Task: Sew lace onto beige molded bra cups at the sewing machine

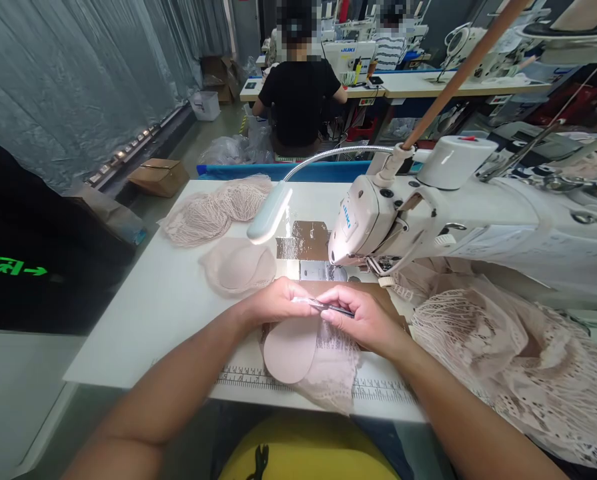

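Observation:
My right hand (363,317) is closed around a slim metal tool (337,309) with a dark handle; its exact kind is not clear. The tool points left, toward the fingertips of my left hand (281,300). Those fingers are pinched on the upper edge of a beige lace piece (335,363). A smooth, rounded beige cup pad (291,350) lies with the lace and hangs down below my hands. Both hands are just in front of the sewing machine's needle area (323,270), and their fingertips nearly meet.
The sewing machine head (373,213) stands to the right, with a lamp (271,213) over the white table (143,313). Another cup piece (241,267) and a lace bundle (203,213) lie left. Lace is heaped (518,353) at right. A person (301,100) sits ahead.

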`<state>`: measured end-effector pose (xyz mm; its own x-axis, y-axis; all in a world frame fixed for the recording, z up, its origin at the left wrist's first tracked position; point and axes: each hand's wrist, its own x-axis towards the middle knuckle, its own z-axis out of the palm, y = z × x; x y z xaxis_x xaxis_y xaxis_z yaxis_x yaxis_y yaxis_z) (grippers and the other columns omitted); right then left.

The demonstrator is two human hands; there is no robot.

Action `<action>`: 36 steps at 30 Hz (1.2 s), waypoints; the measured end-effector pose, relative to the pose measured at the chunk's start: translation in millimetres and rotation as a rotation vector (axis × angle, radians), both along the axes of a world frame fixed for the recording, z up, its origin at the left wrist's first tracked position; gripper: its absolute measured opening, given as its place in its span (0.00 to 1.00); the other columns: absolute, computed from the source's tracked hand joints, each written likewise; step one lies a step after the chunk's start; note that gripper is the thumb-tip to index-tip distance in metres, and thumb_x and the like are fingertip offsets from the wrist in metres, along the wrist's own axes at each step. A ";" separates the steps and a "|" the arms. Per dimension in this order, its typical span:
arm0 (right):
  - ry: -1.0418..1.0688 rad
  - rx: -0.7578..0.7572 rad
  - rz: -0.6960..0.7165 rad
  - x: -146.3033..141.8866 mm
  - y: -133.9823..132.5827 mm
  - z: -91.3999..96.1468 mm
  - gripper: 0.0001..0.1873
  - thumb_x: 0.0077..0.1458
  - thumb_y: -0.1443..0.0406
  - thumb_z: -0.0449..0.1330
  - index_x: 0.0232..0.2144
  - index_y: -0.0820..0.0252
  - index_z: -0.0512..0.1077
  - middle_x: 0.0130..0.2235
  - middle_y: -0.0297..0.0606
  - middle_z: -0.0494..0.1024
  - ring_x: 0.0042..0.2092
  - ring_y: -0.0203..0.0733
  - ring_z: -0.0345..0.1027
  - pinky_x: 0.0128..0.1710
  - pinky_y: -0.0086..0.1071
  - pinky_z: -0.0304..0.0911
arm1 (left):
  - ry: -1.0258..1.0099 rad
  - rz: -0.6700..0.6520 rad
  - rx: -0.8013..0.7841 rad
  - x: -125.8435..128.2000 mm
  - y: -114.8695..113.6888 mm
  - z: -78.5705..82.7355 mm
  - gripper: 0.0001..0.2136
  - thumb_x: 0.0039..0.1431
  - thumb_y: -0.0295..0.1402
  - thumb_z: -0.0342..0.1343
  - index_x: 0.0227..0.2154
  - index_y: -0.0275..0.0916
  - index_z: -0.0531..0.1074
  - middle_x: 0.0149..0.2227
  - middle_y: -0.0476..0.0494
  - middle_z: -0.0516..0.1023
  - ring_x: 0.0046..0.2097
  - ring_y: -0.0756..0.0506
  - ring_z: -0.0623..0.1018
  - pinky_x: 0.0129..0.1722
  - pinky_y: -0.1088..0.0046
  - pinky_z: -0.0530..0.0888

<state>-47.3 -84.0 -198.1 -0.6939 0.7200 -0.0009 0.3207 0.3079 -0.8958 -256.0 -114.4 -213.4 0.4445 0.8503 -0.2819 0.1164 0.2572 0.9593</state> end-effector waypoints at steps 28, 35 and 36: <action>-0.110 -0.117 -0.007 0.8 6.7 -15.5 0.09 0.52 0.60 0.58 0.34 0.59 0.73 0.31 0.35 0.74 0.34 0.41 0.67 0.32 0.33 0.62 | 0.162 -0.231 0.188 -14.8 5.4 11.0 0.14 0.51 0.33 0.61 0.41 0.36 0.73 0.31 0.49 0.70 0.31 0.51 0.68 0.29 0.78 0.64; -0.103 -0.147 0.044 10.8 12.7 -10.6 0.11 0.52 0.57 0.58 0.31 0.59 0.70 0.33 0.35 0.71 0.36 0.40 0.65 0.35 0.32 0.60 | 0.287 -0.126 0.226 -30.9 0.5 16.9 0.21 0.53 0.31 0.57 0.51 0.37 0.66 0.28 0.52 0.65 0.28 0.52 0.65 0.29 0.77 0.64; -0.078 -0.157 0.014 9.2 12.4 -11.4 0.13 0.51 0.56 0.59 0.34 0.60 0.69 0.35 0.36 0.71 0.37 0.41 0.65 0.37 0.33 0.60 | 0.293 -0.120 0.258 -27.0 -0.3 15.8 0.21 0.53 0.31 0.57 0.51 0.38 0.66 0.28 0.52 0.65 0.29 0.52 0.66 0.29 0.77 0.65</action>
<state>-38.1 -71.6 -209.5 -0.6972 0.6972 -0.1668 0.3878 0.1712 -0.9057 -283.1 -114.7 -197.6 0.4770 0.8569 -0.1954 0.4093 -0.0199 0.9122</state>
